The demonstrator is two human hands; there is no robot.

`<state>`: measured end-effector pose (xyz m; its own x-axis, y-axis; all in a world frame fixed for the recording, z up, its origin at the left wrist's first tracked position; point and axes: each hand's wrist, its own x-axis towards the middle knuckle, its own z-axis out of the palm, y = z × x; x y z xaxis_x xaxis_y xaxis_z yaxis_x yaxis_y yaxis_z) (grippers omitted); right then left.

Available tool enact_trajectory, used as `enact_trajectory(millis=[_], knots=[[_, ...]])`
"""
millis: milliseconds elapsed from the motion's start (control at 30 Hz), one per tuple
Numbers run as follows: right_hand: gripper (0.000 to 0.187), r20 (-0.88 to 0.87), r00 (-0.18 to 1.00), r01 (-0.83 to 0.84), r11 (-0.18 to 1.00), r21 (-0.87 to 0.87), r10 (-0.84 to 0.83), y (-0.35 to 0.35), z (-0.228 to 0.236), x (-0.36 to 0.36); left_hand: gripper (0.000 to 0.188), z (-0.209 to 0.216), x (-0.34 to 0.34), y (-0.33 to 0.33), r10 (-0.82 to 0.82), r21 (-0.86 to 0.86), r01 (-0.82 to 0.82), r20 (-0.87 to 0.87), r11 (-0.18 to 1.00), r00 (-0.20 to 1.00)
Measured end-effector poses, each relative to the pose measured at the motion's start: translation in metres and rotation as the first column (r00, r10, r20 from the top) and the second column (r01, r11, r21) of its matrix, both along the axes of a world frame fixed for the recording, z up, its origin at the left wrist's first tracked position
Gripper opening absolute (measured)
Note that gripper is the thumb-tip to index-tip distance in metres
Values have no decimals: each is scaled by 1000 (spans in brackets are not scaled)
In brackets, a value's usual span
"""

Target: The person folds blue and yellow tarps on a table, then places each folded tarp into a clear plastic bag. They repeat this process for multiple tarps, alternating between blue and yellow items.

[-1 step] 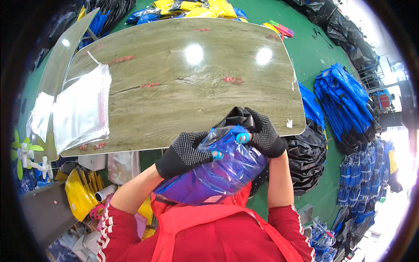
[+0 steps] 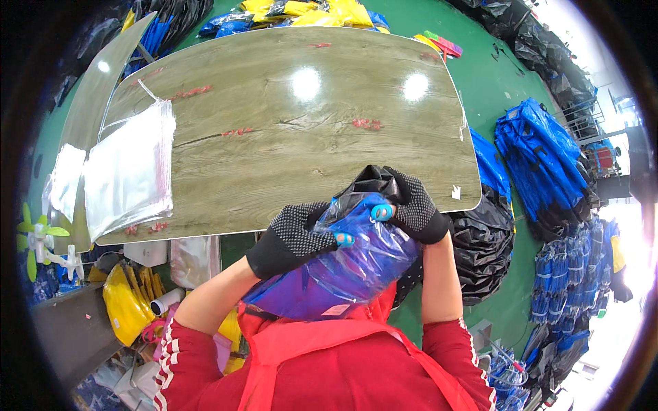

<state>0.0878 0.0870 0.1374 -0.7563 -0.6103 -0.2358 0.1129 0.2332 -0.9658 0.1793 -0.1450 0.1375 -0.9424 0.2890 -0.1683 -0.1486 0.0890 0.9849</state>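
Blue bundle: a blue folded piece (image 2: 329,284) inside a clear plastic sleeve (image 2: 387,253), held up in front of the chest at the near edge of the tabletop; whether it touches that edge cannot be told.
Upper end: black material (image 2: 375,179) bunched at the top of the bundle, overlapping the tabletop in this view.
Left hand: black dotted glove (image 2: 293,236), thumb tip in blue showing; its grip is closed on the left side of the bundle's upper part.
Right hand: the same kind of glove (image 2: 416,209), its grip pinching the plastic and black material at the upper right, thumb on the near face.
Clothing: red garment (image 2: 329,373) with white stripes on the sleeves, just below the bundle.
Tabletop: wood-patterned (image 2: 274,157), with red marks (image 2: 368,124) and a white scrap (image 2: 456,193) near its right corner.
Clear bags: a flat stack (image 2: 130,171) at the tabletop's left end.
Right side: a black bundle (image 2: 483,257) and blue pieces (image 2: 538,144) over the green floor (image 2: 504,79).
Lower left: yellow pieces (image 2: 128,306) and a small green fan (image 2: 41,240).
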Motion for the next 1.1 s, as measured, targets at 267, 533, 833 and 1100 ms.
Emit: enact_trajectory(millis=[267, 533, 833, 1100], knots=[[73, -264, 963, -48, 999, 19, 51, -17, -9, -1, 31, -12, -15, -7, 255, 155, -240, -81, 958, 964], [59, 65, 995, -71, 997, 27, 69, 32, -28, 15, 13, -32, -25, -51, 267, 64, -265, -28, 962, 963], [30, 201, 946, 281, 952, -124, -253, 32, -102, 30, 14, -82, -51, -84, 183, -90, -187, -46, 978, 982], [23, -59, 973, 221, 975, -34, -223, 32, -99, 21, 18, -104, -59, -78, 158, -176, -205, -246, 963, 956]])
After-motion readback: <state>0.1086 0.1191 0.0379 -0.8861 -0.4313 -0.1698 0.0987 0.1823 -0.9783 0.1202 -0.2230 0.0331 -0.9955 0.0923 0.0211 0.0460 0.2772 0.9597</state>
